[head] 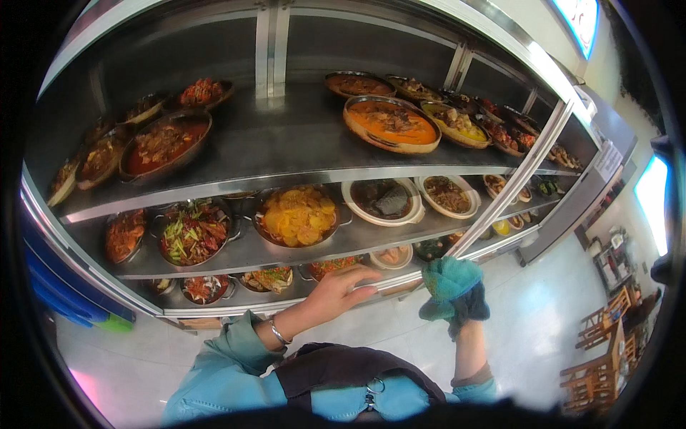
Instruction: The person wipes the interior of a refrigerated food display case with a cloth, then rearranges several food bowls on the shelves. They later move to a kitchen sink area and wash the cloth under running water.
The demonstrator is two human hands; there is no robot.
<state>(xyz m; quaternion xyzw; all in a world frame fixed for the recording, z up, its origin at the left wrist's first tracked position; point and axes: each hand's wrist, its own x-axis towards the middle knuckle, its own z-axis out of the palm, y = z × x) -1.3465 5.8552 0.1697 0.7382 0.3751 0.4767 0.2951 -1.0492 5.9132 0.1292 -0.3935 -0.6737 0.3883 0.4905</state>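
My left hand (337, 295) is bare, with a silver bracelet at the wrist. Its fingers are apart and hold nothing, just in front of the lowest shelf by a bowl of red chopped food (333, 265). To its right, my right hand is hidden behind a bunched teal and dark cloth (454, 289), close to the upright frame (509, 179) of a metal display cabinet. Before me the cabinet holds bowls of food, among them an orange soup bowl (394, 123) on the top shelf and a pan of yellow slices (298, 215) on the middle one.
Blue objects (64, 268) stand left of the cabinet, beside something green (115, 323). The cabinet's metal lower rail (236, 307) runs before my hands. Wooden chairs (589, 381) and a table are at the far right on the pale floor (520, 343).
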